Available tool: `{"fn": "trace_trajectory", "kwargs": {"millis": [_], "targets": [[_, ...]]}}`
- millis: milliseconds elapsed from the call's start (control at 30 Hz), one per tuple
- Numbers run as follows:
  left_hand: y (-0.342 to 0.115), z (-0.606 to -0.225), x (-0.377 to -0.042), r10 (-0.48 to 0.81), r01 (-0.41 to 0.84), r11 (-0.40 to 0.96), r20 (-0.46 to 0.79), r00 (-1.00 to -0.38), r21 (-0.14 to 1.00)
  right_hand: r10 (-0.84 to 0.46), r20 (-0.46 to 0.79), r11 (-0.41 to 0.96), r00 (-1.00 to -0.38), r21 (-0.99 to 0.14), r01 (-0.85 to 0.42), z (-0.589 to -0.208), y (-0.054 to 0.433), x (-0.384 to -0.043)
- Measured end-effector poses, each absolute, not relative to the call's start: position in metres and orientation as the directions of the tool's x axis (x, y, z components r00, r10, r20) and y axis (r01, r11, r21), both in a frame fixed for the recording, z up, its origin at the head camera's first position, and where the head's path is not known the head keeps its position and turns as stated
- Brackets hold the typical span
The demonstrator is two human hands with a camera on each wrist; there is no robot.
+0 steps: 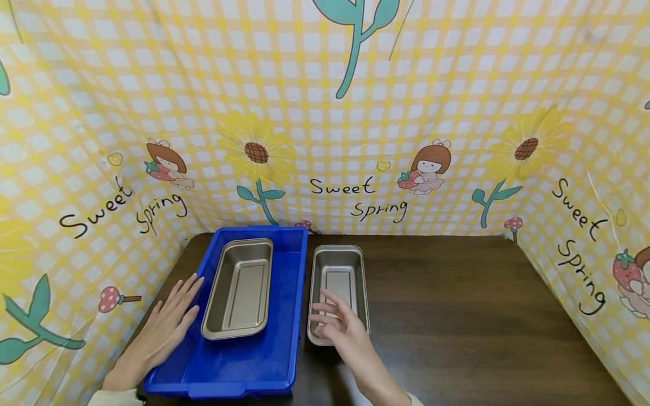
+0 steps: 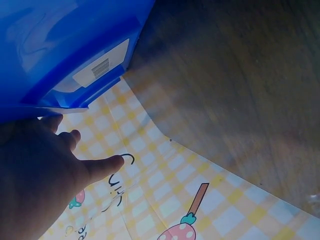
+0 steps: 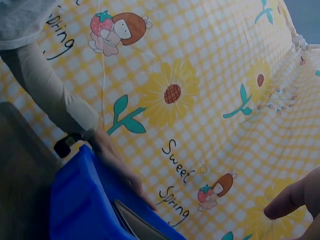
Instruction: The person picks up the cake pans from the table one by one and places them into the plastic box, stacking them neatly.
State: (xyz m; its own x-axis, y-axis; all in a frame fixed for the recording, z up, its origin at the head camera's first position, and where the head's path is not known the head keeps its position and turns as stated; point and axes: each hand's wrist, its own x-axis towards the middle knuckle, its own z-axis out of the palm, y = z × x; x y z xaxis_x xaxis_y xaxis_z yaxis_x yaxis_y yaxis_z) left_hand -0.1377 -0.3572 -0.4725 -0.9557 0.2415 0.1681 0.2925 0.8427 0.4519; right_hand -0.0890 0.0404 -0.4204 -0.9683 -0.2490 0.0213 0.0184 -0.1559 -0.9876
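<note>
A blue plastic bin (image 1: 228, 366) stands on the left of the table, with a metallic loaf pan (image 1: 246, 296) lying inside it. My left hand (image 1: 165, 327) is at the bin's left rim, its fingers extended forward. In the left wrist view, that hand (image 2: 45, 170) appears beside the bin's wall. A second, similar loaf pan (image 1: 342, 274) sits on the table just right of the bin. Over its near part is my right hand (image 1: 350, 332), fingers loosely bent and holding nothing; I cannot tell if it touches the pan. Part of that hand (image 3: 297, 200) edges into the right wrist view.
A dark wooden table (image 1: 472, 316) extends to the right of the second pan. Yellow checked cloth (image 1: 325, 129) with flowers and lettering surrounds the back and sides. A barcode label (image 2: 102, 65) is on the bin in the left wrist view.
</note>
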Motion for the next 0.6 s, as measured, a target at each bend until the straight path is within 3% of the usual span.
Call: {"fn": "trace_trajectory", "kwargs": {"millis": [600], "targets": [[-0.358,-0.474,-0.138,0.244,0.298,0.840,0.175,-0.954,0.454,-0.091,0.031,-0.034,-0.995,-0.999,-0.028,-0.450,0.076,-0.092]]}}
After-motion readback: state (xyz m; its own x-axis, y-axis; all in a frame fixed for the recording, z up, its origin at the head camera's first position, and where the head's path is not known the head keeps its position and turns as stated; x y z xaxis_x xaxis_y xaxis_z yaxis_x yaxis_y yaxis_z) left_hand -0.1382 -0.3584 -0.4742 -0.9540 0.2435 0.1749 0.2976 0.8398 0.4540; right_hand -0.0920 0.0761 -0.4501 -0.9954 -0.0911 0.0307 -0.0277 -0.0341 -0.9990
